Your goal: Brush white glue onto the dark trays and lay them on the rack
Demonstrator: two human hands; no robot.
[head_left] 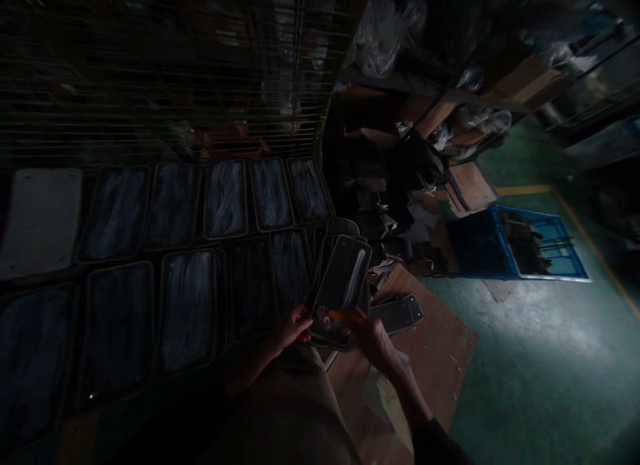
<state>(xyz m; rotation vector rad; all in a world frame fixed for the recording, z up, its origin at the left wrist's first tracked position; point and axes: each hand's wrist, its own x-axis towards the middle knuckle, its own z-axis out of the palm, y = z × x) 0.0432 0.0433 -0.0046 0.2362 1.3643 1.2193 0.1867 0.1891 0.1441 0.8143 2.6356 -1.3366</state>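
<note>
My right hand (371, 333) is closed around the orange handle of a brush (339, 315). The brush's head rests against the lower end of a dark rectangular panel (336, 278) with rounded corners. A whitish streak runs along that panel's right side. At the panel's lower left corner, my left hand (294, 324) pinches the edge between thumb and fingers. More dark panels lie beneath this one, and another panel (395, 314) sticks out to the right. The dim light hides the finer detail of the brush head.
Two rows of dark panels with whitish smears (187, 312) stretch to the left. A pale panel (43, 218) lies at the far left. Beneath the stack is a wooden board (435, 345). A blue crate (475, 245) stands on the green floor, and a wire rack (165, 72) rises behind.
</note>
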